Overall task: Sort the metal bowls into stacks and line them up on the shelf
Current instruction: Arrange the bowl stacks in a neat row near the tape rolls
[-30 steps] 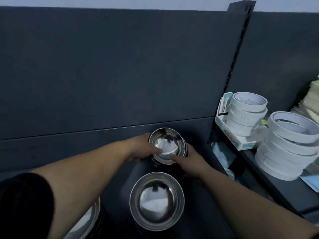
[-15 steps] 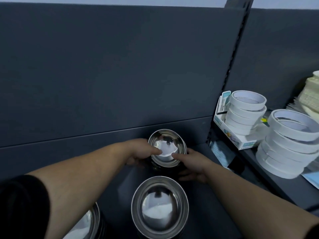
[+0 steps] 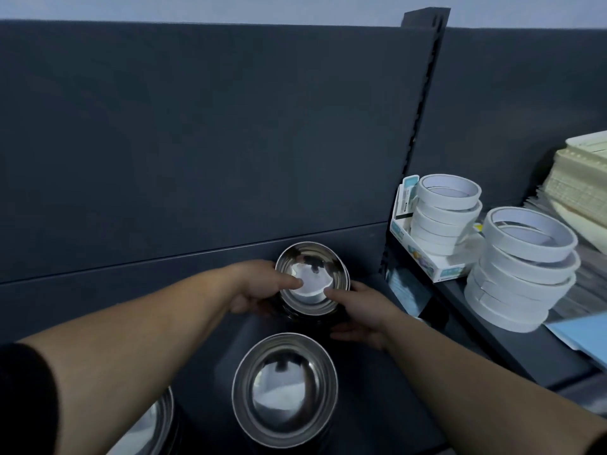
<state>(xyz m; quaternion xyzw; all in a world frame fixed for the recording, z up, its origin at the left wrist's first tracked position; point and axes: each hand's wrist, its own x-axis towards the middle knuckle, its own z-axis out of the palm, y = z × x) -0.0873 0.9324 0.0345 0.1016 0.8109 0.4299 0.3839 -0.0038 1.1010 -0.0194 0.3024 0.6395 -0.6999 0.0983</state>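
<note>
Looks like a shop aisle to me: dark shelving [image 3: 197, 142] with a slotted upright [image 3: 422, 93], stacks of white tape rolls [image 3: 522, 267], a boxed pack [image 3: 438, 270], cream baskets [image 3: 583, 187], and metal bowls [image 3: 285, 389] set out like stock.

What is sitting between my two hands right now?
The small metal bowl at the back of the shelf lies between the left hand and right hand; both hold its sides, thumbs on the rim. The head view shows this.

A black short sleeve [image 3: 23, 399] covers the upper left arm, well back from the left hand [image 3: 259, 287]; the forearm between them is bare. The right hand [image 3: 358, 310] and its forearm are bare too.
</note>
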